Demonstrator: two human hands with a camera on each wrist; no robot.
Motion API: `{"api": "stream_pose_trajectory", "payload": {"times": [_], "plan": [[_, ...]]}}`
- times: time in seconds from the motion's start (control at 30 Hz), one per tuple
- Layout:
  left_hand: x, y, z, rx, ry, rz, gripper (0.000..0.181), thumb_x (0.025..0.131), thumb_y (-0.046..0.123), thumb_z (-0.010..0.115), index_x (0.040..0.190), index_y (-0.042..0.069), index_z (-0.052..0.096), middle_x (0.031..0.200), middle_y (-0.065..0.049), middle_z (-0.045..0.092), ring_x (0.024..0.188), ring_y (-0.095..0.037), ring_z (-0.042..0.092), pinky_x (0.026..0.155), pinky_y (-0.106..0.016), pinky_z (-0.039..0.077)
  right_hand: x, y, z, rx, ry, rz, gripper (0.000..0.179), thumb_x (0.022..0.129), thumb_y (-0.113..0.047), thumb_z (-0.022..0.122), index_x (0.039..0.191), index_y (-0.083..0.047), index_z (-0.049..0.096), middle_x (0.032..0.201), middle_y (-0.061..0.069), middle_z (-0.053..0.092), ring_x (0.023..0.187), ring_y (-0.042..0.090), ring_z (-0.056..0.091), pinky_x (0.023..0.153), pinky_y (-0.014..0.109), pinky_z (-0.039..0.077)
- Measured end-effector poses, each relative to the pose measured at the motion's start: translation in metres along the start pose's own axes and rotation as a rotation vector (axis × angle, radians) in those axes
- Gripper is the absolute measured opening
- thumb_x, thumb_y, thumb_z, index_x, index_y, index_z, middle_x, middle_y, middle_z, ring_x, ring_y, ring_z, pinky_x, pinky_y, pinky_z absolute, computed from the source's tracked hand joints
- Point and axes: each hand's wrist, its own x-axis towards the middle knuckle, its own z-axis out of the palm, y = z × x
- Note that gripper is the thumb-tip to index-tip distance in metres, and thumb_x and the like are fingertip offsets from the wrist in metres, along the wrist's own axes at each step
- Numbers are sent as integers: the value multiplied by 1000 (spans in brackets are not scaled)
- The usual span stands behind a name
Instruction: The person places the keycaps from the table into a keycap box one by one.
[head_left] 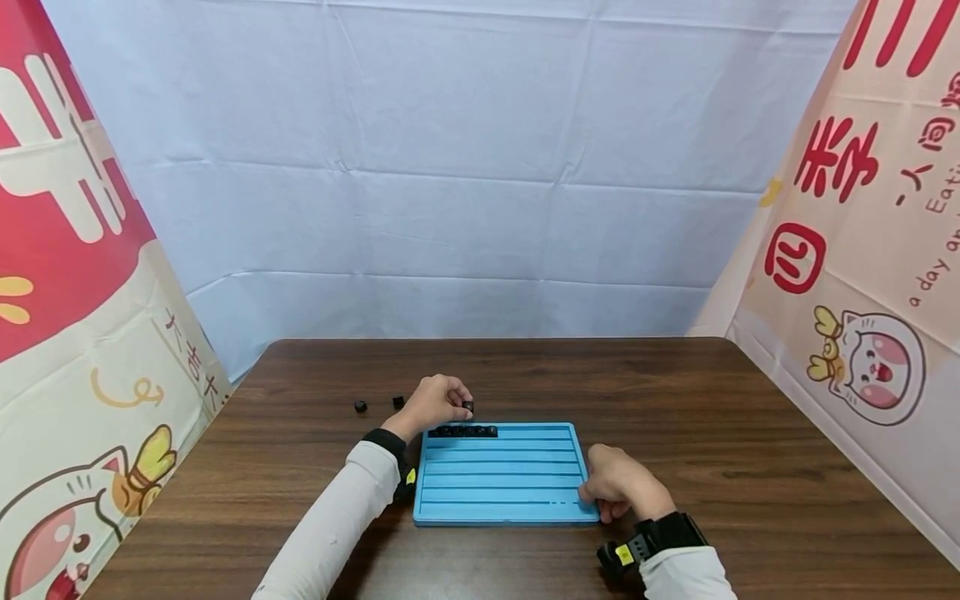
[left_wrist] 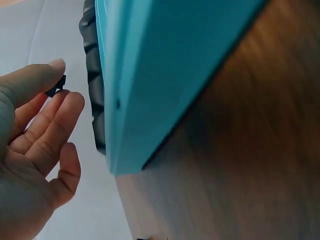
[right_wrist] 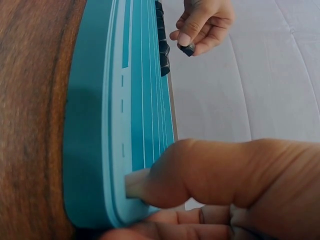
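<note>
A light-blue tray (head_left: 502, 473) with long parallel grooves lies on the table. Along the left part of its far groove sits a row of black keycaps (head_left: 462, 432). My left hand (head_left: 437, 403) is just beyond the tray's far edge, pinching one small black keycap (left_wrist: 56, 87) between thumb and fingers, apart from the row. With the thumb on its rim and the fingers curled against its outer side, my right hand (head_left: 621, 482) grips the near right corner of the tray; this grip shows close up in the right wrist view.
Two loose black pieces, one farther left (head_left: 361, 407) and one nearer the hand (head_left: 398, 402), lie on the brown wooden table (head_left: 600, 383) left of my left hand. A pale cloth (head_left: 450, 225) hangs behind the table, with printed cloths at both sides.
</note>
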Motion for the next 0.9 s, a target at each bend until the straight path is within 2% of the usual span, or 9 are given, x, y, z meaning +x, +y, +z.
{"api": "stream_pose_trajectory", "payload": {"times": [0.5, 0.73, 0.9], "plan": [[6, 15, 0, 49, -85, 32, 14, 77, 9, 77, 85, 11, 65, 74, 4, 58, 69, -10, 55, 63, -27, 47, 1, 2, 1, 7, 0, -17, 24, 78, 2, 62, 54, 1, 59, 42, 8, 53, 36, 14, 50, 36, 24, 38], [9, 22, 3, 74, -142, -12, 15, 75, 7, 78, 84, 9, 66, 72, 4, 58, 66, -10, 55, 61, -28, 46, 1, 2, 1, 10, -2, -7, 23, 77, 2, 63, 54, 1, 60, 42, 8, 53, 36, 15, 50, 36, 24, 39], [9, 26, 3, 125, -158, -17, 16, 75, 7, 78, 83, 9, 65, 71, 4, 57, 66, -11, 54, 62, -29, 46, 1, 2, 1, 11, -3, -9, 23, 78, 2, 63, 55, 1, 60, 42, 7, 53, 36, 14, 50, 36, 24, 38]]}}
